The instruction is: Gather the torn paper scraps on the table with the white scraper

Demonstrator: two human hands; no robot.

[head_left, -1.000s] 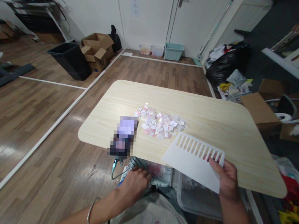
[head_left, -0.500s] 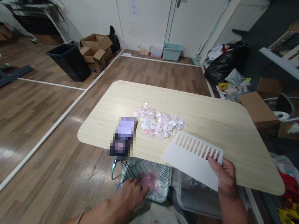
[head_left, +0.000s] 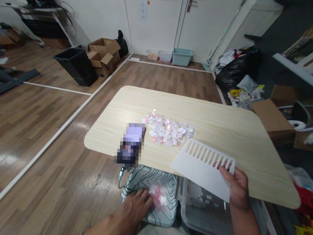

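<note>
In the head view, my right hand (head_left: 237, 189) grips the right end of a white slotted plastic board (head_left: 203, 170), thumb on top and fingertips showing through the slots. The board is tilted over the table's near edge. Low in the view, my left hand (head_left: 136, 206) is closed at the edge of a blurred pink-and-white plastic packet (head_left: 158, 196); its exact grip is partly hidden. Both are above a pale patterned case (head_left: 136, 180) with dark wavy lines. A pile of small white and pink packets (head_left: 168, 131) lies on the table, just beyond the board.
A pixelated phone-like device (head_left: 131, 144) with a cable lies on the light wooden table (head_left: 223, 123). Beneath the near edge stands a clear plastic bin (head_left: 204, 218) with small white pieces inside. An open cardboard box (head_left: 274, 118) is at the right; a black bin (head_left: 76, 66) stands far left.
The view has shifted slightly, showing more of the patterned case and clear bin. The pink-and-white packet appears a little lower by my left hand. My right hand keeps its hold on the board.
</note>
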